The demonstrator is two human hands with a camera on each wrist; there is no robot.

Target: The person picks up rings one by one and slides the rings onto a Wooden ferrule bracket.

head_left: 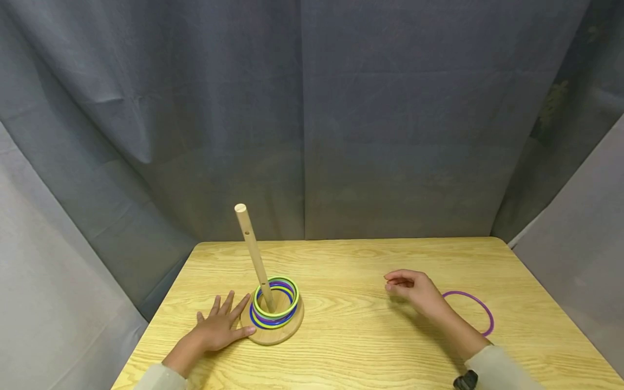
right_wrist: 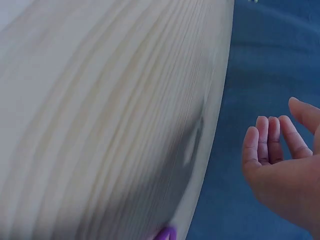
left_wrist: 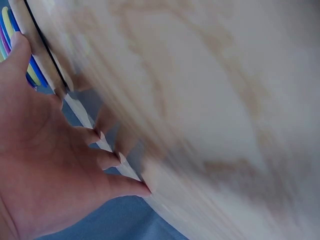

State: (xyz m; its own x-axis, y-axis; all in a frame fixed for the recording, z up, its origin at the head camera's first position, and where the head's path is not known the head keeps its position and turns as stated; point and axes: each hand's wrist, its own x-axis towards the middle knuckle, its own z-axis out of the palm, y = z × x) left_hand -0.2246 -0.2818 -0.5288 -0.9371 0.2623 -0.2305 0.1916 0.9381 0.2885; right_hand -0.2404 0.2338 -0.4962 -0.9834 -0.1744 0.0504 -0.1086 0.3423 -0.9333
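A wooden post (head_left: 255, 254) rises, tilted in the head view, from a round wooden base (head_left: 292, 328). Several rings in green, purple, yellow and blue lie stacked around its foot, a yellow-green ring (head_left: 298, 299) on top. With fingers spread, my left hand (head_left: 216, 329) rests on the table at the left of the base, its thumb at the base's edge. In the left wrist view, the left hand (left_wrist: 55, 160) has the stacked rings near its thumb. My right hand (head_left: 419, 292) is held above the table, fingers loosely bent and holding nothing. Behind its wrist lies a purple ring (head_left: 480, 303), partly hidden.
The light wooden table (head_left: 351, 325) has rounded far corners. Grey curtains (head_left: 390, 135) hang behind it and along both sides. A dark watch-like object (head_left: 465, 380) sits at the right sleeve. In the right wrist view, a bit of the purple ring (right_wrist: 167, 233) shows at the bottom.
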